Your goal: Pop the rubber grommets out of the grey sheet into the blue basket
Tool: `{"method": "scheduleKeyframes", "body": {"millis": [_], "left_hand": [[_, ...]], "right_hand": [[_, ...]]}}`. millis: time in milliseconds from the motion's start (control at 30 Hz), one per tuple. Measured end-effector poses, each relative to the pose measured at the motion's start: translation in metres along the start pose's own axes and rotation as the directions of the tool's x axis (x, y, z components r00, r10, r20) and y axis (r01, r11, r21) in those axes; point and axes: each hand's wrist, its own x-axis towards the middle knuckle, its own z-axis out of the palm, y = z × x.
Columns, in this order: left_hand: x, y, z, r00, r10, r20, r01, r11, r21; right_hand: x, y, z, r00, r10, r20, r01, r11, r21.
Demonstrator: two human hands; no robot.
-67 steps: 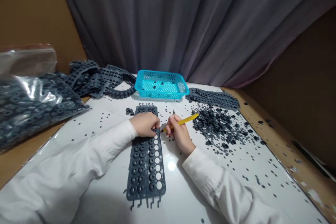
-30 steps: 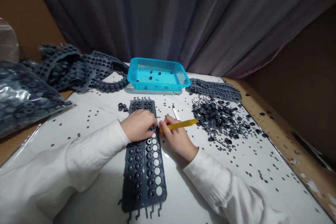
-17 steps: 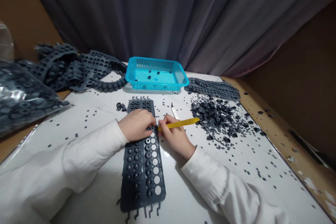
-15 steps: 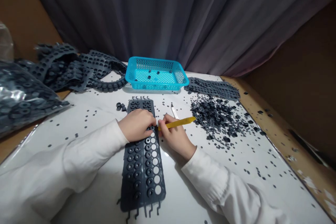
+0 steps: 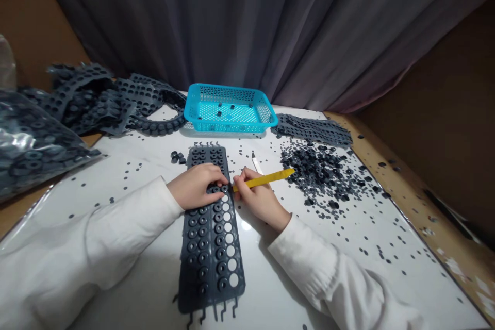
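Note:
A long dark rubber sheet (image 5: 212,247) of moulded rings lies lengthwise before me, with round holes down most of its right-hand row. My left hand (image 5: 197,185) rests across its upper part. The thumb and forefinger are spread at either side of a ring (image 5: 225,188) near the right edge. My right hand (image 5: 257,201) is closed around a slim, flat yellow tool (image 5: 270,177), held like a pen. Its working end meets the sheet's right edge by my left fingertips; I cannot make out the tip.
Behind stands a blue basket (image 5: 232,126) with several dark pieces inside. Right is a heap of loose rubber rings (image 5: 317,167), with more sheets (image 5: 313,130) behind. A pale pointed blade (image 5: 256,164) lies beyond my right hand. Left are piled sheets (image 5: 143,95) and a filled clear bag (image 5: 34,139).
My left hand has drawn slightly left, and its thumb and forefinger have parted, uncovering rings. The yellow tool's back end has swung a little to the right and up.

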Motion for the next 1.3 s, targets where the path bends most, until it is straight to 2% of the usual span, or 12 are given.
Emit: {"method": "scheduleKeyframes", "body": {"millis": [133,200,300,400,500,633,733,833,900,1100,1200,1300], "left_hand": [[-0.002,-0.004,0.004,0.999,-0.019,-0.038,0.015,0.994,-0.112],[-0.003,-0.005,0.006,0.998,-0.024,-0.052,0.016,0.990,-0.141],[-0.004,-0.006,0.009,0.997,-0.017,-0.077,0.003,0.984,-0.178],[-0.006,-0.007,0.012,0.994,-0.014,-0.105,-0.007,0.979,-0.205],[-0.006,-0.008,0.013,0.993,-0.022,-0.115,-0.003,0.977,-0.214],[-0.006,-0.008,0.013,0.993,-0.023,-0.119,-0.004,0.975,-0.221],[-0.006,-0.007,0.013,0.993,-0.026,-0.118,-0.001,0.975,-0.223],[-0.007,-0.008,0.013,0.994,-0.020,-0.103,-0.004,0.974,-0.227],[-0.007,-0.009,0.014,0.995,-0.006,-0.098,-0.017,0.975,-0.224],[-0.006,-0.010,0.014,0.995,-0.002,-0.104,-0.019,0.979,-0.204],[-0.006,-0.010,0.014,0.996,0.000,-0.094,-0.019,0.979,-0.202],[-0.006,-0.009,0.014,0.995,-0.008,-0.102,-0.013,0.979,-0.203]], "right_hand": [[0.002,0.007,-0.007,0.991,0.044,0.127,-0.076,0.962,0.260],[0.003,0.009,-0.016,0.995,0.016,0.099,-0.045,0.950,0.308],[0.005,0.007,-0.028,0.976,-0.217,-0.022,0.217,0.976,0.026],[0.002,0.005,-0.030,0.892,-0.447,0.063,0.434,0.811,-0.393],[-0.005,0.002,-0.020,0.850,-0.516,0.105,0.481,0.680,-0.554],[-0.011,0.000,-0.011,0.841,-0.511,0.181,0.518,0.661,-0.543],[-0.006,0.000,-0.022,0.860,-0.442,0.256,0.507,0.678,-0.533],[0.005,0.005,-0.046,0.905,-0.406,0.128,0.393,0.681,-0.618],[0.013,0.011,-0.061,0.909,-0.409,0.083,0.335,0.597,-0.728],[0.024,0.023,-0.069,0.898,-0.363,0.249,0.398,0.432,-0.809],[0.024,0.024,-0.068,0.898,-0.358,0.256,0.409,0.464,-0.786],[0.020,0.019,-0.066,0.890,-0.419,0.181,0.436,0.664,-0.607]]}}
